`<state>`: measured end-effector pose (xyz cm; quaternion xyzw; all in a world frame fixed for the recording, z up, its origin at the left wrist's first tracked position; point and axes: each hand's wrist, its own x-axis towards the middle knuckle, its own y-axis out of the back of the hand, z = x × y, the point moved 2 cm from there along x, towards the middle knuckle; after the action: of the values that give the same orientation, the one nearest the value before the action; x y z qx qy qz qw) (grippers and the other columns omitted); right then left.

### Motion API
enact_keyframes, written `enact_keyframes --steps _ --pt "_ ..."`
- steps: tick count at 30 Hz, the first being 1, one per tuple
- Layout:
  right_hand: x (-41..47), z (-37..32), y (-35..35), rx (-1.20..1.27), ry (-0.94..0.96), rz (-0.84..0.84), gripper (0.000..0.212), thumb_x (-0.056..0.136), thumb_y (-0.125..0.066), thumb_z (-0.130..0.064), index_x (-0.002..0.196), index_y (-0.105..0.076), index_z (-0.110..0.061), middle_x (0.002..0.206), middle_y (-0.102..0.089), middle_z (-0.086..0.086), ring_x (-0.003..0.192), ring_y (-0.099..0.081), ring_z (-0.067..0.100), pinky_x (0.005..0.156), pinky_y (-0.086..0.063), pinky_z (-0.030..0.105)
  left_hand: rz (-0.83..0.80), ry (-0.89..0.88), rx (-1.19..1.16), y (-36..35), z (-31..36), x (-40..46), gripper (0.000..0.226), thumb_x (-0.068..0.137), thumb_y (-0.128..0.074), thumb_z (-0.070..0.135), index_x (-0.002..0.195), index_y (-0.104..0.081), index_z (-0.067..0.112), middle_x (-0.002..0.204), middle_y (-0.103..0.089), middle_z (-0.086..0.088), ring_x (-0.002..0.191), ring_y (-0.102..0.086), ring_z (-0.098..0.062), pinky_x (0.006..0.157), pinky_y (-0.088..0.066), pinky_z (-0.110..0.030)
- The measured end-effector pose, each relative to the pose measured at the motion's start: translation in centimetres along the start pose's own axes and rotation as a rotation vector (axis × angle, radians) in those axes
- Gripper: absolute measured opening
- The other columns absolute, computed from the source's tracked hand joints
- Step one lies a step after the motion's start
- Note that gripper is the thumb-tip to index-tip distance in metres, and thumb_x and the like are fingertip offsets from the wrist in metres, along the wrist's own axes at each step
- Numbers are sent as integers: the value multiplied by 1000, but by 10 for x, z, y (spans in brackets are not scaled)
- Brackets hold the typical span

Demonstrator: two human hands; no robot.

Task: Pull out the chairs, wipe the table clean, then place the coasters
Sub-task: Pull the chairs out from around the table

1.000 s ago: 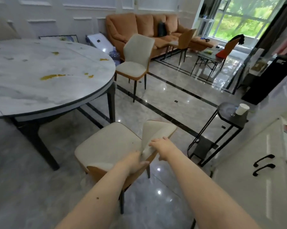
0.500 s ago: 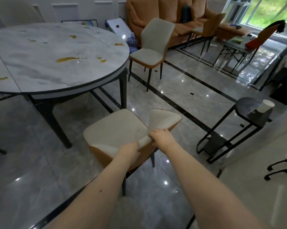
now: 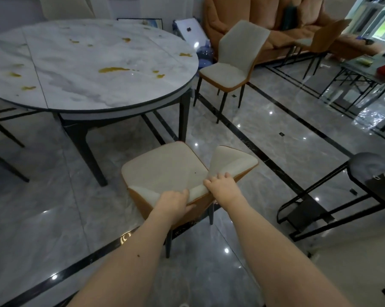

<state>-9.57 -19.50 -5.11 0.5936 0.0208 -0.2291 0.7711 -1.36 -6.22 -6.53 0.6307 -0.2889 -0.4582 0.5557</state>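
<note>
A cream chair with an orange shell stands on the floor just off the round marble table. Both hands hold the top edge of its backrest: my left hand grips the left part, my right hand curls its fingers over the right part. The tabletop carries several yellow smears. A second cream chair stands pulled out beyond the table's right side. No coasters or cloth are in view.
A black side table with a white cup at the frame's edge stands to the right. An orange sofa and a glass table are at the back. Dark chair legs show at the left. Glossy grey floor surrounds the chair.
The view has tilted down and shifted left, showing more of the table. Both hands keep their hold on the backrest, and the chair now stands a little farther from the table.
</note>
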Motion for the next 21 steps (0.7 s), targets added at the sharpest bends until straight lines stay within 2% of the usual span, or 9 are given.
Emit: enact_keyframes --steps 3,15,21 --pt "16 9 4 -11 22 14 41 91 -52 -13 131 -42 -14 125 -54 11 114 -51 34 100 -35 47 -8 31 -12 3 -7 18 44 95 -36 54 114 -44 16 107 -64 -6 96 -62 -25 78 -45 -34" --pt "82 27 16 -2 103 60 40 90 -56 -14 127 -42 -16 124 -54 10 114 -51 34 101 -37 52 42 81 -13 13 -50 68 41 95 -34 56 112 -44 20 98 -64 -1 84 -62 -20 66 -42 -29" --pt "116 34 30 -5 122 42 40 90 -55 -14 128 -41 -16 122 -54 9 112 -52 33 99 -38 49 52 73 66 25 -71 90 43 95 -33 56 113 -44 19 100 -65 -3 87 -63 -22 68 -42 -31"
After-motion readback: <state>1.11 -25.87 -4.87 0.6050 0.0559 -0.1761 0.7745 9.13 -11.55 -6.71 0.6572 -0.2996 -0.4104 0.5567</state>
